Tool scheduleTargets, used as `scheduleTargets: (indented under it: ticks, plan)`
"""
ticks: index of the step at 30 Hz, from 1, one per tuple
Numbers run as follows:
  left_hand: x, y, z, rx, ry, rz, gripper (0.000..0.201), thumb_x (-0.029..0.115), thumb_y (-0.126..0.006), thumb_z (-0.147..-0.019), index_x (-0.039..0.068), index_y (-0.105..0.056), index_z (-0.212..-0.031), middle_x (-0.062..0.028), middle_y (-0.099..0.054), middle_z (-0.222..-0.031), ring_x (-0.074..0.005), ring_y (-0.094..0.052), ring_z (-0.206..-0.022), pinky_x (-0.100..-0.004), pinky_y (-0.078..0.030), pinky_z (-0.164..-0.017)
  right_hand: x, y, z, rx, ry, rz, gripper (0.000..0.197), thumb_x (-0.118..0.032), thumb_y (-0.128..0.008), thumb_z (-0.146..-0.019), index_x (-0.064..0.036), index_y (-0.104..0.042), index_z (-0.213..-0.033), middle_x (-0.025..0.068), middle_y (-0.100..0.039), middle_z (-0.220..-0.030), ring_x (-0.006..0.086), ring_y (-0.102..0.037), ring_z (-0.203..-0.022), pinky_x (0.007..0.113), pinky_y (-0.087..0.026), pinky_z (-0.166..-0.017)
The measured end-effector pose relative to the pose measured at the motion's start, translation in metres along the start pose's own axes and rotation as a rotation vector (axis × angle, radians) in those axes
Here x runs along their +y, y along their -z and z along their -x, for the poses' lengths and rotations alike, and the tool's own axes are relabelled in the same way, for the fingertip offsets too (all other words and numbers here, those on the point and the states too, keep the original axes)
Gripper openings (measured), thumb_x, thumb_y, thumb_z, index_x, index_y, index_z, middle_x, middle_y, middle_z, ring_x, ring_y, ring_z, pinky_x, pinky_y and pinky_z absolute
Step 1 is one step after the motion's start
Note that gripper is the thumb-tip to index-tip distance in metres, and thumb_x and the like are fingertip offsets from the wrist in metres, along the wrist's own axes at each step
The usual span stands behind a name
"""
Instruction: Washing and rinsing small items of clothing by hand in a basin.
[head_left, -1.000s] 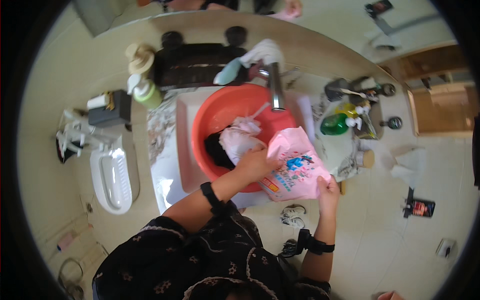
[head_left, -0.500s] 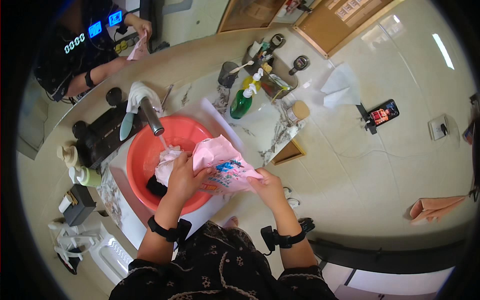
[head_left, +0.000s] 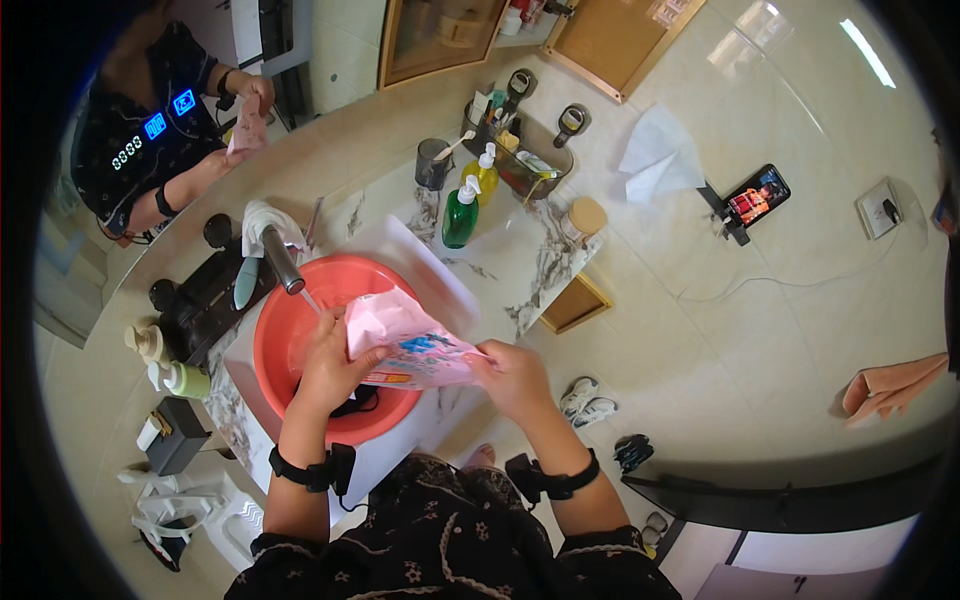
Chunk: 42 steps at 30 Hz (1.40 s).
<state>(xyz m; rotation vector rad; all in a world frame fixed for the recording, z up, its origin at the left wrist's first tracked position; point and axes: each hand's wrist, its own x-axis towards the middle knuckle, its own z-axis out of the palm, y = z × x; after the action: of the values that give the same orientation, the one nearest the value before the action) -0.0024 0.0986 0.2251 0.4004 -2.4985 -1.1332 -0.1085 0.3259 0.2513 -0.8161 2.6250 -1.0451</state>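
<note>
A pink printed bag (head_left: 412,345) is stretched between my two hands, tilted over the right part of a coral-red basin (head_left: 270,345). My left hand (head_left: 332,362) grips the bag's left end under the faucet, its thumb on the front. My right hand (head_left: 512,378) is closed on the bag's right end, past the basin's rim. A thin stream runs from the metal faucet (head_left: 283,268) into the basin behind my left hand. Black cloth (head_left: 358,402) shows low in the basin below the bag. The bag and my left hand hide much of the basin's inside.
The basin stands in a white sink (head_left: 445,265) in a marbled counter. Green (head_left: 460,222) and yellow (head_left: 483,175) pump bottles, a dark cup (head_left: 432,165) and an organizer (head_left: 540,180) stand beyond it. A phone (head_left: 757,196) is held on the right wall. Shoes (head_left: 587,402) lie on the floor.
Both hands have moved left with the bag, so it covers more of the basin. The pale wet cloth seen earlier beside my left hand is now hidden. The whole view has shifted slightly.
</note>
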Motion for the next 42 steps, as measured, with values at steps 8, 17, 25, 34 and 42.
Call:
scheduleTargets:
  ticks: [8,17,25,34,42]
  plan:
    - [0.001,-0.020,0.018,-0.216,0.149,0.062,0.068,0.023,-0.071,-0.074,0.005,-0.039,-0.131,-0.0185,-0.040,-0.127,-0.0299,-0.039,-0.122,-0.0378,-0.044,-0.092,0.049,0.067,0.052,0.116,-0.093,0.259,0.020,-0.024,-0.062,-0.079,-0.0054,-0.065,-0.083,0.0165,-0.059,-0.067,0.0288,-0.057,-0.058,0.035,-0.044,-0.054]
    - [-0.017,-0.076,-0.056,-0.272,-0.033,-0.575,0.064,0.032,-0.055,-0.081,-0.002,-0.035,-0.132,-0.0246,-0.034,-0.137,-0.0348,-0.030,-0.129,-0.0486,-0.020,-0.107,0.167,0.093,0.115,0.155,-0.369,0.359,0.023,-0.027,-0.062,-0.077,-0.0048,-0.066,-0.082,0.0174,-0.061,-0.066,0.0321,-0.060,-0.060,0.040,-0.045,-0.057]
    - [-0.190,-0.046,-0.173,-0.055,0.289,-1.746,0.058,0.018,-0.033,-0.086,-0.010,-0.025,-0.135,-0.0235,-0.027,-0.142,-0.0281,-0.024,-0.134,-0.0531,-0.009,-0.109,0.205,0.073,0.143,0.123,-0.445,0.313,0.022,-0.027,-0.062,-0.077,-0.0061,-0.066,-0.082,0.0167,-0.060,-0.066,0.0317,-0.060,-0.060,0.038,-0.045,-0.056]
    - [-0.128,-0.019,-0.209,-0.561,0.493,-1.747,0.056,0.037,-0.020,-0.091,0.016,-0.023,-0.142,-0.0046,-0.012,-0.150,-0.0208,-0.009,-0.139,-0.0506,0.008,-0.108,0.171,0.083,0.159,0.216,-0.581,0.208,0.023,-0.024,-0.063,-0.077,-0.0008,-0.061,-0.074,0.0204,-0.054,-0.061,0.0334,-0.054,-0.053,0.038,-0.040,-0.051]
    - [-0.065,-0.038,-0.182,-0.404,0.264,-1.330,0.060,0.046,-0.038,-0.086,0.012,-0.039,-0.136,-0.0110,-0.035,-0.141,-0.0263,-0.023,-0.135,-0.0499,-0.003,-0.109,0.200,0.082,0.163,0.131,-0.558,0.343,0.025,-0.029,-0.060,-0.077,-0.0044,-0.063,-0.075,0.0191,-0.058,-0.066,0.0369,-0.057,-0.062,0.042,-0.044,-0.055]
